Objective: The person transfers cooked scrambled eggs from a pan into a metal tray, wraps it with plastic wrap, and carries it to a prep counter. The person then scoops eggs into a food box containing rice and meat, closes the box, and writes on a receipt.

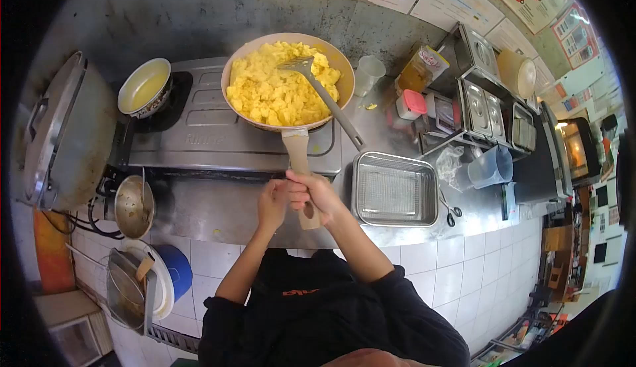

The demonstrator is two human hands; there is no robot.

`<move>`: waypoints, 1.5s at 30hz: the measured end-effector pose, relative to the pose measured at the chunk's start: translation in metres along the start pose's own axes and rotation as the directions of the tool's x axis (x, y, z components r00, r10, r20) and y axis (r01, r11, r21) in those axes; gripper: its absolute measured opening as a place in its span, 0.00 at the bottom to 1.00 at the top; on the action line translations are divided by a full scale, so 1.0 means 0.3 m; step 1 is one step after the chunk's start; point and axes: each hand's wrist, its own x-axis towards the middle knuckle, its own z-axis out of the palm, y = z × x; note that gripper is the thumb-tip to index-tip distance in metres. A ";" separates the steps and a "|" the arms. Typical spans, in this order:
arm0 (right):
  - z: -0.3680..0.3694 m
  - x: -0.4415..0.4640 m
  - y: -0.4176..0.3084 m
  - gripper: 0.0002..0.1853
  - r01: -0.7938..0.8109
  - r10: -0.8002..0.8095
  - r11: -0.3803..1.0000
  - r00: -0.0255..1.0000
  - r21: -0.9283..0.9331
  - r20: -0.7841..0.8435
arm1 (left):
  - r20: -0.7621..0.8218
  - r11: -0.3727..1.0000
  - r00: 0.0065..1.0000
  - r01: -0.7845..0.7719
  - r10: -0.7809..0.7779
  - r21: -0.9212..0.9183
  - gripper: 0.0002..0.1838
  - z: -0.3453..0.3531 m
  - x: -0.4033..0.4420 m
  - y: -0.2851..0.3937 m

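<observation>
A deep frying pan point(232, 112) stands on the stove, heaped with scrambled eggs point(271, 92). Its light wooden-look handle point(295, 147) points toward me. My right hand point(317, 198) is wrapped round that handle. Just to the left, my left hand point(271, 203) has its fingers loosely curled in, close against the right hand's fingers; I see nothing in it. A grey slotted spatula point(324, 95) lies with its head in the eggs and its handle over the pan's right rim, untouched by either hand.
A wire-mesh metal tray point(397, 191) sits on the counter to the right, scissors point(450, 208) beside it. Farther right are a plastic jug point(490, 167) and metal containers point(477, 108). On the left stand a bowl point(147, 85), a small metal pan point(134, 208) and a large lidded pot point(79, 142).
</observation>
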 end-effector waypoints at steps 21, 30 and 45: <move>-0.294 -0.885 0.023 0.04 -0.031 0.006 0.966 0.995 -0.255 -0.097 | 0.273 0.787 0.908 0.413 -0.317 -0.458 0.17 0.728 -0.634 0.184; -0.555 -1.226 0.249 0.03 0.117 -0.140 0.976 0.983 -0.185 -0.119 | 0.387 0.817 0.876 0.436 -0.288 -0.378 0.13 0.939 -0.915 -0.074; -0.774 -1.300 0.241 0.06 0.158 -0.177 0.979 0.973 -0.131 -0.150 | 0.359 0.819 0.842 0.506 -0.402 -0.271 0.14 1.102 -0.918 -0.195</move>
